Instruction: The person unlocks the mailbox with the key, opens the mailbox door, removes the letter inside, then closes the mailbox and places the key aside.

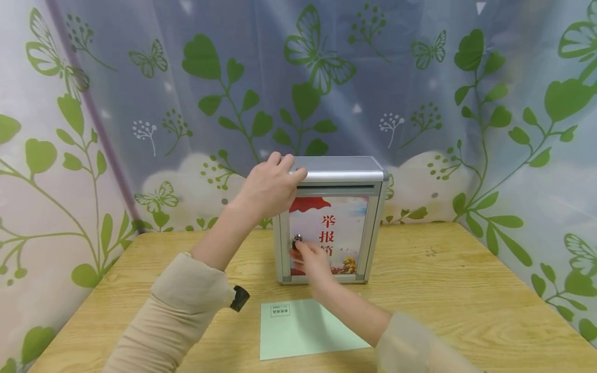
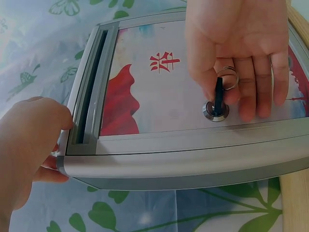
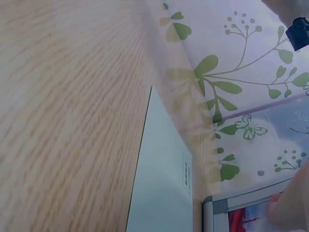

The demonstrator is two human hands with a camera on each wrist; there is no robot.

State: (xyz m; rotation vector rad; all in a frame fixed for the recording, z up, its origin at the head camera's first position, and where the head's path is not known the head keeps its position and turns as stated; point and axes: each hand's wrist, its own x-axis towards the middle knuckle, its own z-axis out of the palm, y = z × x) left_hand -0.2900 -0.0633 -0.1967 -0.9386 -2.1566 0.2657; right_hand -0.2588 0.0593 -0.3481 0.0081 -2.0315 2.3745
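A silver metal box point(image 1: 342, 165) stands upright on the table, with a slot point(image 1: 333, 190) along the top of its front and a printed panel with red characters below. My left hand point(image 1: 268, 189) grips the box's upper left corner, thumb by the slot in the left wrist view and fingers over the top. On the panel's left side is a round lock point(image 2: 216, 113). My right hand point(image 1: 317, 261) pinches a black-headed key point(image 2: 219, 92) that sits in this lock, with a metal ring point(image 2: 232, 70) hanging from it. The right wrist view shows only part of that hand.
A pale green envelope point(image 1: 298, 331) with a small printed box lies flat in front of the metal box, partly under my right forearm. The wooden table point(image 1: 466, 290) meets a curtain point(image 1: 224, 83) patterned with leaves and butterflies behind the box.
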